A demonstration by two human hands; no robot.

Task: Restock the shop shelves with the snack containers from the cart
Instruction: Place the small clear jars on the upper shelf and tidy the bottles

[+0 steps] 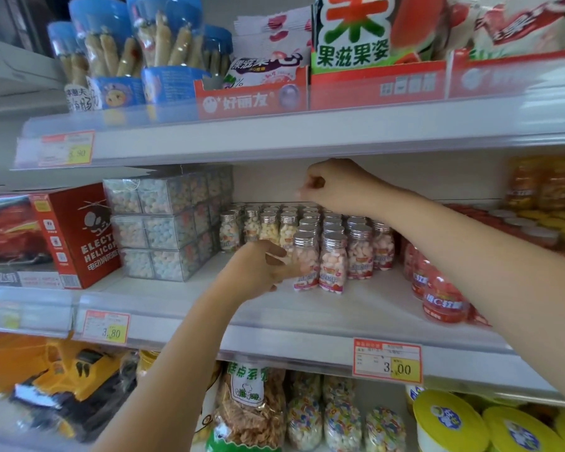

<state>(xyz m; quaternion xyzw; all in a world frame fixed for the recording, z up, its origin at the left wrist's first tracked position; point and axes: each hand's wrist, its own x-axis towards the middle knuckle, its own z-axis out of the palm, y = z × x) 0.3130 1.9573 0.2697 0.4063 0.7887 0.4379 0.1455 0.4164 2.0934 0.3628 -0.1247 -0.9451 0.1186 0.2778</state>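
You are mid-placement: your left hand (261, 269) curls round a small clear plastic bottle of pink candies with a silver cap (305, 261), which stands at the front of the silver-capped bottle rows (307, 220) just beyond your fingers. Your right hand (333, 187) hovers above those rows, fingers curled; whether it pinches anything cannot be told. Next, by my judgement, square the bottle against the row and let go without toppling any.

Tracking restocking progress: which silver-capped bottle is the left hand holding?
The pink bottle at the front left of the group; the left hand holds its side.
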